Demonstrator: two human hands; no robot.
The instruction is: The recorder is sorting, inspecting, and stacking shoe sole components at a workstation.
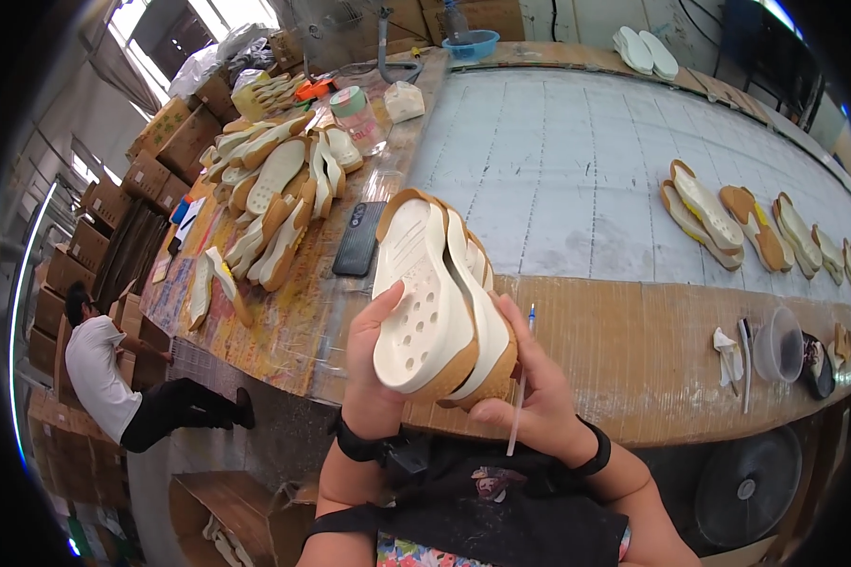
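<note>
Between my two hands, above the near edge of the table, I hold a small stack of white and tan shoe soles (416, 331), tilted upright. The front sole faces up with its rows of round hollows. My left hand (367, 369) wraps the left side, its thumb on the white inner face. My right hand (544, 402) grips the right side, fingers along the outer soles. A thin pale pen (517, 406) with a blue tip also sits in my right hand, beside the soles. How many soles are stacked is partly hidden.
A heap of soles (279, 180) covers the left table, with a dark phone (357, 238) and a lidded jar (357, 121) near it. More soles (704, 213) stand in a row at right, behind a clear plastic tub (778, 345). A person (104, 369) bends among boxes at left.
</note>
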